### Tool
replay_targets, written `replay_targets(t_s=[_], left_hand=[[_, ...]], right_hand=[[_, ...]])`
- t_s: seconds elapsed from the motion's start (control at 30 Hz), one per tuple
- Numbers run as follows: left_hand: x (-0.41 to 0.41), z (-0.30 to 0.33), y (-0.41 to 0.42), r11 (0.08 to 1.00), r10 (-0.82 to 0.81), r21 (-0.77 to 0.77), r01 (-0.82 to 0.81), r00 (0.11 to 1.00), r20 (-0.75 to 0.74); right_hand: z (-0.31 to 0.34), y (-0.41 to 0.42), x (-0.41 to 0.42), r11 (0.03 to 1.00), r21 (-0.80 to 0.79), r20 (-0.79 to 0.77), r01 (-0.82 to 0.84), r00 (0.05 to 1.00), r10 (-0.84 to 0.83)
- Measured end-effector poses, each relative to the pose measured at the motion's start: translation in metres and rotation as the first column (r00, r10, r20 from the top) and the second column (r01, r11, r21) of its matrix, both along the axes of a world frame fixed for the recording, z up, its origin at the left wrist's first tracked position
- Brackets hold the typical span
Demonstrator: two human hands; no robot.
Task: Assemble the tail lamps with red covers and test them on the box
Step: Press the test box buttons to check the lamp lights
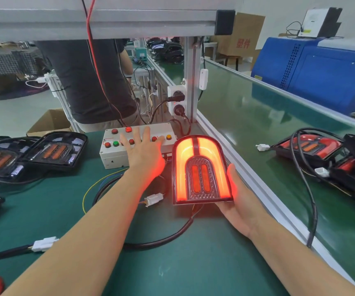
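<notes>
Both forearms are bare from the lower frame edge to the wrists, with no sleeve, cuff, glove, watch, ring or strap showing on either. The left hand [142, 152] has long, slim fingers with short, unpainted nails, and a red glow tints its palm edge and wrist at about 4 o'clock on the hand. The right hand [239, 201] shows only its thumb, the heel of the palm and the wrist, with the same red light catching the thumb's inner side at roughly 10 o'clock.
</notes>
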State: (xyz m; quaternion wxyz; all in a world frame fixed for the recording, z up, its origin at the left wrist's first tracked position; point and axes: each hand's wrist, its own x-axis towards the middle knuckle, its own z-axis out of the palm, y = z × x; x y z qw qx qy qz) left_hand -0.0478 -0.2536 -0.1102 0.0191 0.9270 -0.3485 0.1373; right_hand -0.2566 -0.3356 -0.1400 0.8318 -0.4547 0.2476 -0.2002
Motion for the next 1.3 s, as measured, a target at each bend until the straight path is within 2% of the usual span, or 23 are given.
replay_targets(t_s=[0.4,0.6,0.77,0.87,0.93,1.03,1.1,1.17,1.2,1.23,1.3], left_hand=[[0.002,-0.001,0.001,1.0,-0.014,-0.008,0.014,1.0,-0.003],[0.003,0.001,0.002,0.999,-0.022,0.024,0.023,1.0,-0.019],[0.004,0.003,0.004,0.999,-0.022,0.048,0.025,0.998,-0.06],[0.004,0.01,0.005,0.996,-0.028,0.085,0.041,0.989,-0.144],[0.004,0.017,0.01,0.998,-0.05,0.018,0.056,0.969,-0.243],[0.009,0.032,0.033,0.953,-0.127,-0.301,0.026,0.939,-0.32],[0.012,0.044,0.058,0.905,-0.173,-0.426,0.019,0.929,-0.326],[0.011,0.052,0.086,0.915,-0.212,-0.399,0.058,0.911,-0.353],[0.008,0.053,0.099,0.929,-0.246,-0.356,0.105,0.891,-0.381],[0.003,0.051,0.109,0.937,-0.285,-0.309,0.16,0.863,-0.417],[-0.011,0.041,0.12,0.951,-0.305,-0.201,0.235,0.813,-0.496]], right_hand=[[0.008,0.006,-0.011,1.0,0.007,-0.045,0.017,0.999,-0.017],[0.017,0.005,-0.02,0.998,0.041,-0.14,0.049,0.989,-0.043],[0.023,0.007,-0.019,0.997,0.034,-0.213,0.066,0.975,-0.057],[0.026,0.007,-0.016,0.996,0.015,-0.255,0.084,0.964,-0.078],[0.027,0.007,-0.016,0.997,-0.037,-0.283,0.069,0.956,-0.077],[0.027,0.003,-0.02,0.984,-0.172,-0.333,0.037,0.938,-0.093],[0.03,0.0,-0.024,0.966,-0.256,-0.35,0.023,0.93,-0.115],[0.034,-0.003,-0.027,0.925,-0.378,-0.384,0.029,0.905,-0.185],[0.035,-0.004,-0.028,0.875,-0.483,-0.398,0.036,0.881,-0.255],[0.037,-0.002,-0.028,0.787,-0.615,-0.383,0.043,0.856,-0.346],[0.044,0.009,-0.025,0.514,-0.856,-0.236,0.054,0.843,-0.484]])
